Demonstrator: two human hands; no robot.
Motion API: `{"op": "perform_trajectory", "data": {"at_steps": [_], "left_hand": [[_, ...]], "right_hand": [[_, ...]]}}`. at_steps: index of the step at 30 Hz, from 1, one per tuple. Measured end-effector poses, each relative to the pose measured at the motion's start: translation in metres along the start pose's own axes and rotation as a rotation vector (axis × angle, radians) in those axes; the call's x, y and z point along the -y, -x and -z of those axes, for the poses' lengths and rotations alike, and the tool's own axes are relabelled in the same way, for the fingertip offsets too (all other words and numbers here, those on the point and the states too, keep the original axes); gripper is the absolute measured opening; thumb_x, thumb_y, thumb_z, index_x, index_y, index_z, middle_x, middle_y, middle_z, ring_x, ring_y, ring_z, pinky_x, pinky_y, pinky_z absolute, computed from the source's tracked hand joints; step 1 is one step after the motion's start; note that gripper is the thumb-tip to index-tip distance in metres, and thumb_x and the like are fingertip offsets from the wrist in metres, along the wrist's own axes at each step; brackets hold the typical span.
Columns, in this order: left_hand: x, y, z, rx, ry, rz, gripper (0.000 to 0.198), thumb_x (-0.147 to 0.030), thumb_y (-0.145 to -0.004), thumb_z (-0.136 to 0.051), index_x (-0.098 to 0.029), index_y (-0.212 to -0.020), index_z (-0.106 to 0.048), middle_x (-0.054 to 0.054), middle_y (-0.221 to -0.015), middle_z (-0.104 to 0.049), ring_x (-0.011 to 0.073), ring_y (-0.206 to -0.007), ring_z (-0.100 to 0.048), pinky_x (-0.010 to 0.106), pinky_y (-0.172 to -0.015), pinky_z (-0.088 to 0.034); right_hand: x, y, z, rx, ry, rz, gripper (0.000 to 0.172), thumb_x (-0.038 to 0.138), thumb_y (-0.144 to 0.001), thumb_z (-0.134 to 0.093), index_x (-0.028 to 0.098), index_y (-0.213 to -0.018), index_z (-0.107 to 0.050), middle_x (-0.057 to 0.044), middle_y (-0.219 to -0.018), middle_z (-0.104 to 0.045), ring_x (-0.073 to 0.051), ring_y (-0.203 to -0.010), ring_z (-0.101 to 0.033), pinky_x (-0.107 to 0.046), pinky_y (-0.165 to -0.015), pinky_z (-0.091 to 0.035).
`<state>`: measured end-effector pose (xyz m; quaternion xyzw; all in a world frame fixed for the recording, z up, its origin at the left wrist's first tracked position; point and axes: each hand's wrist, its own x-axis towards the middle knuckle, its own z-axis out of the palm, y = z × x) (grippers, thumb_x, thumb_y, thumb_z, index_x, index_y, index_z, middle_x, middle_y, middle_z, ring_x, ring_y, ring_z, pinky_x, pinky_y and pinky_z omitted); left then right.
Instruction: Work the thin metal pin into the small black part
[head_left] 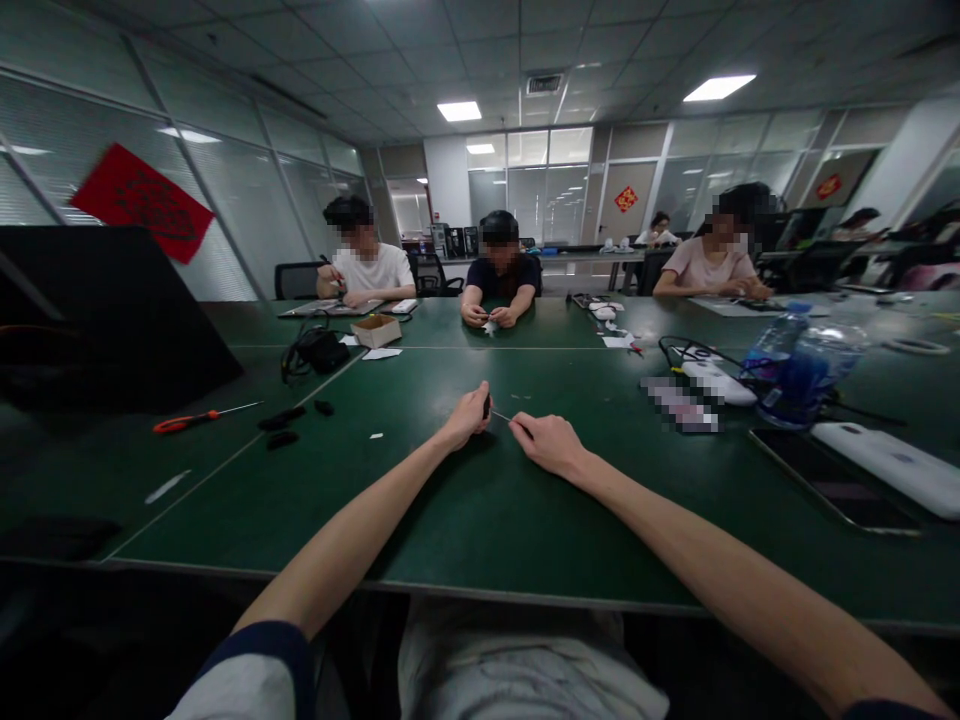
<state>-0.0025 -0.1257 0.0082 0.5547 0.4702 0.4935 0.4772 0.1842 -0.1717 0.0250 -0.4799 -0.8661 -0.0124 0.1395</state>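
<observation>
White short sleeve with navy cuff band; second navy cuff at frame edge; pale creased shirt; bare forearms, left hand, right hand.

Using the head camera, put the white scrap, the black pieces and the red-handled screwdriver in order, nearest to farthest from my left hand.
From the left hand:
1. White scrap, on the table to its left.
2. Black pieces, farther left.
3. Red-handled screwdriver, farthest left, beyond the pieces.
</observation>
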Motion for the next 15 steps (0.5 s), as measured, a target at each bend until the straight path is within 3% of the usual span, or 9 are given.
{"op": "perform_trajectory", "data": {"at_steps": [15], "left_hand": [[0.0041, 0.0016, 0.0024, 0.088, -0.072, -0.059, 0.052, -0.066, -0.082, -0.033, -0.017, -0.070, -0.046, -0.004, -0.042, -0.035, 0.0070, -0.033, -0.028, 0.018, -0.034, -0.016]], "right_hand": [[-0.0013, -0.0007, 0.0001, -0.062, 0.121, 0.089, 0.051, 0.051, -0.095, -0.015, 0.027, -0.105, -0.058, -0.007, -0.083, -0.066, -0.024, -0.077, -0.062, -0.030, -0.066, -0.041]]}}
